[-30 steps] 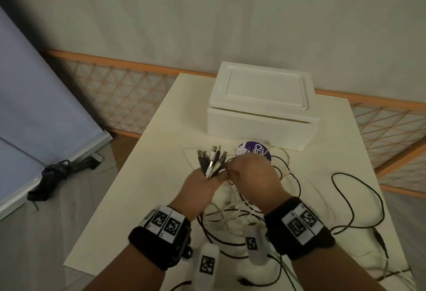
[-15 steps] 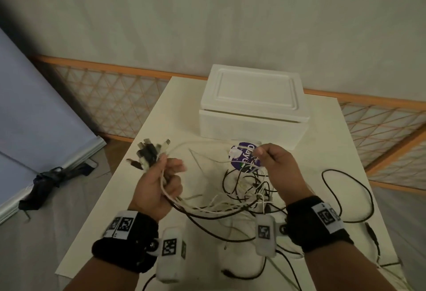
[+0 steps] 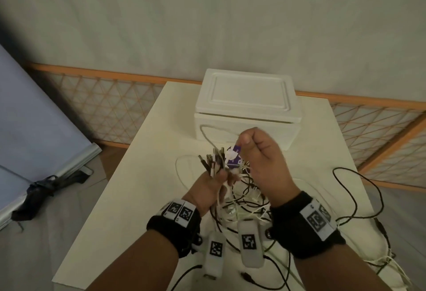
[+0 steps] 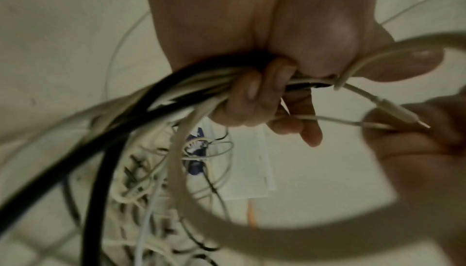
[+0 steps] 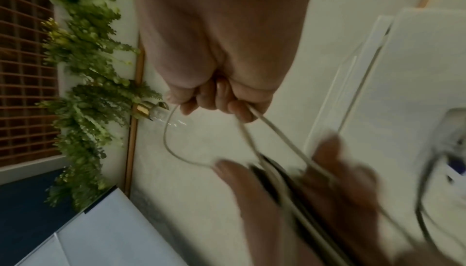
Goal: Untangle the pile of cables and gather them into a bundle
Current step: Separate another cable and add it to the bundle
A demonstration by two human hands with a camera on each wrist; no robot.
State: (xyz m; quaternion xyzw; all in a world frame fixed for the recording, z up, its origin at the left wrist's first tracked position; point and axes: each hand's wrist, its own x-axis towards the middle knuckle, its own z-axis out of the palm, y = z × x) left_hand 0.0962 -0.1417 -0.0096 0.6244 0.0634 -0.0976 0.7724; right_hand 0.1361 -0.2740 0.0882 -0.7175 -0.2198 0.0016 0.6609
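Observation:
My left hand point(image 3: 216, 182) grips a bunch of black and white cables point(image 4: 191, 83), their plug ends point(image 3: 213, 160) fanning up above the fist. In the left wrist view its fingers point(image 4: 254, 95) curl tight round the bundle. My right hand point(image 3: 258, 150) is raised just right of it, fingers curled, pinching a thin white cable point(image 5: 254, 136) that loops back to the left hand. A tangle of black and white cables point(image 3: 246, 200) hangs between my wrists onto the cream table point(image 3: 143, 198). A loose black cable point(image 3: 368, 189) trails off to the right.
A white foam box point(image 3: 249, 104) with its lid on stands at the back of the table, just beyond my hands. A purple and white round item point(image 3: 235, 159) lies by the plugs. A lattice fence point(image 3: 110, 106) runs behind the table.
My left hand has swung back from the left toward the centre with the plug bunch. My right hand has risen and come close beside it, still pinching a white cable.

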